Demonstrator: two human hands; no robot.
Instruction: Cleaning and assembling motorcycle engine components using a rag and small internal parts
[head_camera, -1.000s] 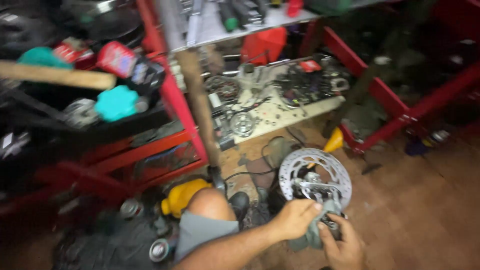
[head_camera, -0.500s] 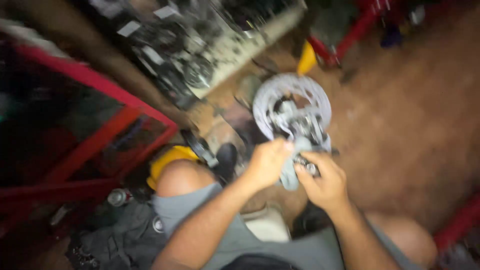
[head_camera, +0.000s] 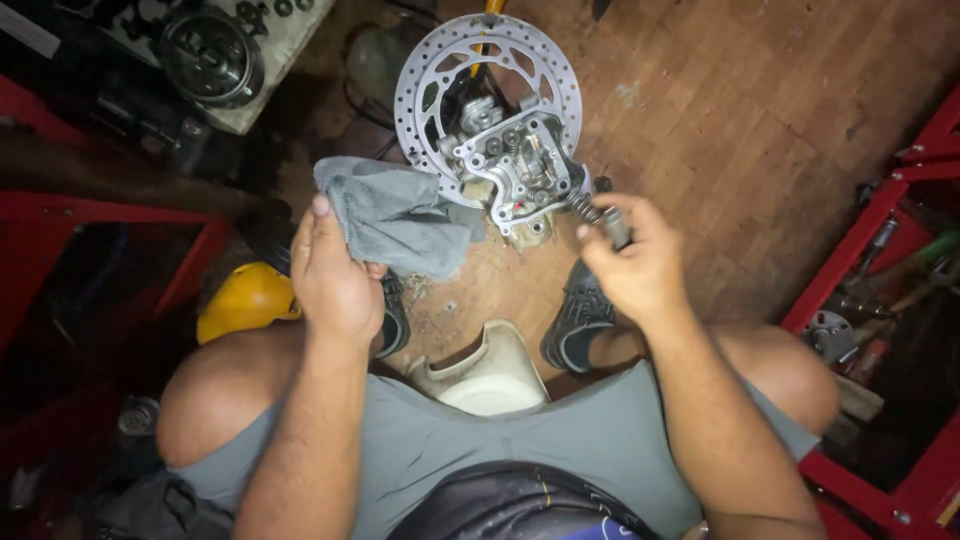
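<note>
Grey aluminium is the landmark here: a cylinder head lies on the wooden floor, resting on a perforated brake disc whose ring shows around and behind it. Everything else is placed from that casting.

Just to its right and slightly nearer the person, the right hand is closed in a pinch around a small coil spring with a dark stem-like part. The piece's long axis runs diagonally, its spring end pointing up and left toward the casting's near right corner, almost touching it; the other end sits under the fingers. Whether it is a valve with its spring or another small part cannot be told.

To the left of the cylinder head, the left hand grips a grey rag, thumb up along the cloth's left edge. The rag spreads rightward until its far edge meets or overlaps the casting's left side.

The right hand is the nearer of the two to the casting, the gap between its held piece and the metal being very small.

Nearer than the casting lie the person's shoes and a white plastic container between the knees; a yellow helmet-like object sits well left.
</note>
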